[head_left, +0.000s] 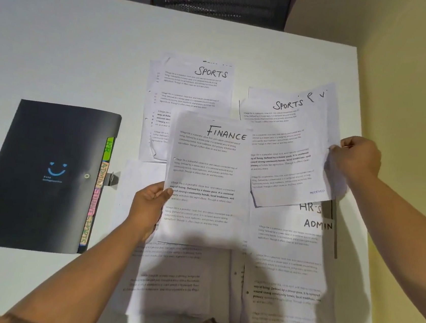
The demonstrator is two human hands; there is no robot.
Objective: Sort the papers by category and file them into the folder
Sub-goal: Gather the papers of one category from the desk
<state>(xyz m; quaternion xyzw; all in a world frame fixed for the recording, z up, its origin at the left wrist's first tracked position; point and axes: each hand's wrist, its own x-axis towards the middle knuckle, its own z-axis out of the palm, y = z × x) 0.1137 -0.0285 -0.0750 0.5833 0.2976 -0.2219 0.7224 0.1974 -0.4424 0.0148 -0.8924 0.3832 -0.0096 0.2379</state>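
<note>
Loose papers (289, 249) beside closed folder (41, 168)

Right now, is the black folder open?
No, the black folder lies shut flat on the table, with only its coloured tabs sticking out.

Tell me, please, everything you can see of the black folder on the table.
The black folder lies flat and closed on the white table, left of the spread papers. Its matte, plastic-looking cover bears a small blue smiley logo and a round snap near the right edge. Coloured index tabs stick out along that edge; HR, ADMIN and SPORTS are legible. Nothing but the table seems to touch it.
</note>
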